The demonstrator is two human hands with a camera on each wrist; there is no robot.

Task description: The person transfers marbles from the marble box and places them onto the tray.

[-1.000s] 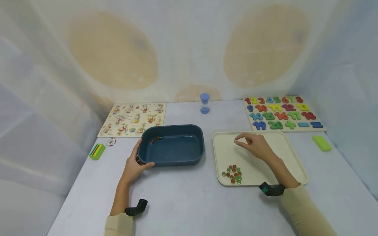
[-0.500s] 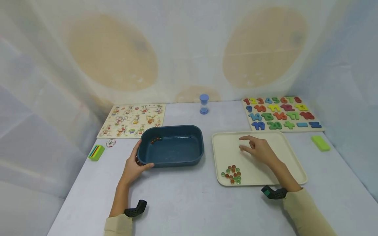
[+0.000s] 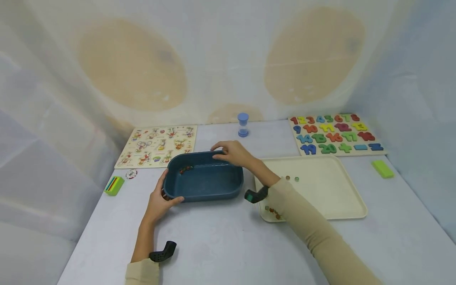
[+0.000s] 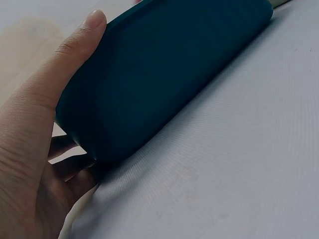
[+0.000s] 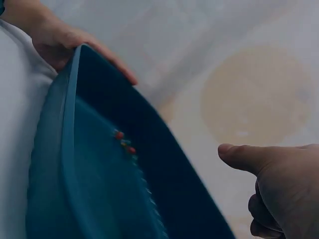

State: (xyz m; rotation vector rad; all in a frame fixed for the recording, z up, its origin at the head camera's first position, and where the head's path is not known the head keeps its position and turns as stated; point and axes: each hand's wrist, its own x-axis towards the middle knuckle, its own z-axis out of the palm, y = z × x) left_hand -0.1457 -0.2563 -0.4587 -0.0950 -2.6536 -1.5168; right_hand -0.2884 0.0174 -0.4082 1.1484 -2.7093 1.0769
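Note:
My left hand [image 3: 158, 204] grips the left end of a dark blue basin [image 3: 204, 196], thumb at the front rim and fingers round its side. A short row of red-brown and green marbles [image 3: 185, 169] lies inside, near its back left corner. Over the basin's far rim hovers my right hand [image 3: 235, 153]; thumb and index finger are apart, and nothing shows between them. In the right wrist view, the thumb points out while other fingers curl. On the cream tray [image 3: 320, 198], a brown marble [image 3: 287, 178] and a green marble [image 3: 297, 179] lie apart from the front-left marbles [image 3: 272, 210], partly hidden by my sleeve.
A picture puzzle board [image 3: 156, 146] lies back left, a number puzzle board [image 3: 335, 134] back right. A blue sand timer [image 3: 243, 124] stands between them. Green blocks [image 3: 114, 186] and a poker chip [image 3: 131, 174] are at left, another green block [image 3: 382, 169] at right.
My right hand parted its pinching finger and thumb, then moved left from the tray to the basin's far rim. Two marbles show where it was. My left hand stays on the basin.

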